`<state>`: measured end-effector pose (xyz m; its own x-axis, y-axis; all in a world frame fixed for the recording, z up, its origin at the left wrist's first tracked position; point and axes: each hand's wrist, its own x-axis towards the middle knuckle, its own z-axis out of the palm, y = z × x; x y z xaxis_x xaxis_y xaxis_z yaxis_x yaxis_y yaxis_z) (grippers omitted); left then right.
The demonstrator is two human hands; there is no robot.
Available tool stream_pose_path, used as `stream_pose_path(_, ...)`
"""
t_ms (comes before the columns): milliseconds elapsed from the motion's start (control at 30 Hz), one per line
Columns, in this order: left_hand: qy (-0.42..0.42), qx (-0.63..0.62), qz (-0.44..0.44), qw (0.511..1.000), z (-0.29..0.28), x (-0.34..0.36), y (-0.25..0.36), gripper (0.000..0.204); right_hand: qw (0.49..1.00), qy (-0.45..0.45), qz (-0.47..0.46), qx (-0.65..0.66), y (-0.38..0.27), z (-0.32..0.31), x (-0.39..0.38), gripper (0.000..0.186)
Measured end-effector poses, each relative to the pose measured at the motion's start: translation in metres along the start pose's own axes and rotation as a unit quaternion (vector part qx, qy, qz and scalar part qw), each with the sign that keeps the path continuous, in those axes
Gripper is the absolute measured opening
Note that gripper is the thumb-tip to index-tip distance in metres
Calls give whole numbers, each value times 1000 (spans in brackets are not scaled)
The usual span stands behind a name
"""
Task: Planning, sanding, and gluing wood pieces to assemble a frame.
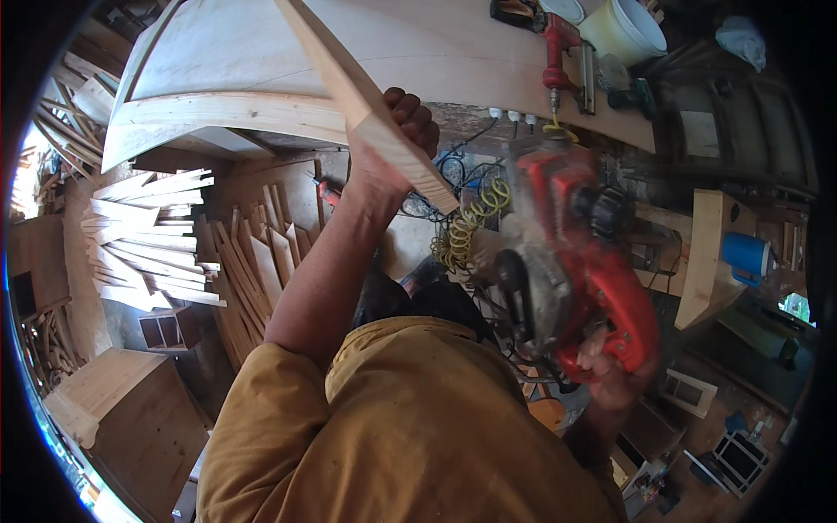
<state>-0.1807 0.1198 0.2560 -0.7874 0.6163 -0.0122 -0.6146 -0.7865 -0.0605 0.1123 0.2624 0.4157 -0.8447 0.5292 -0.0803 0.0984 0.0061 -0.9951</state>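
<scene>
My left hand (379, 157) grips a pale wooden board (323, 57), held slanting upward across the front of the workbench (214, 52), with fingers curled over its far side. My right hand (610, 370) is closed on the rear handle of a red electric planer (571, 209) with a black knob, raised at my right and slightly blurred by motion. The planer is to the right of the board, apart from it. Yellow coiled hoses (475, 209) and dark cables hang behind and between them.
A red nail gun (560, 57), a white bucket (623, 39) and other tools lie on the bench. Stacks of wood strips (153, 240) stand at left, above a wooden cabinet (118, 410). A pale wooden piece (706, 257) and a blue container (743, 253) are at right.
</scene>
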Motion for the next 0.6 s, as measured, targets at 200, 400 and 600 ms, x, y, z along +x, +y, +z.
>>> stream_pose_path(200,-95,-226,29,969,37,-10,21,12,999,37,5,14,19,-16,14,40)
stream_pose_path(400,-67,-267,-22,961,13,-33,27,21,998,34,42,-16,44,-39,17,43)
stream_pose_path(600,-73,-184,-6,980,-6,-31,19,31,991,87,106,8,50,-39,18,21)
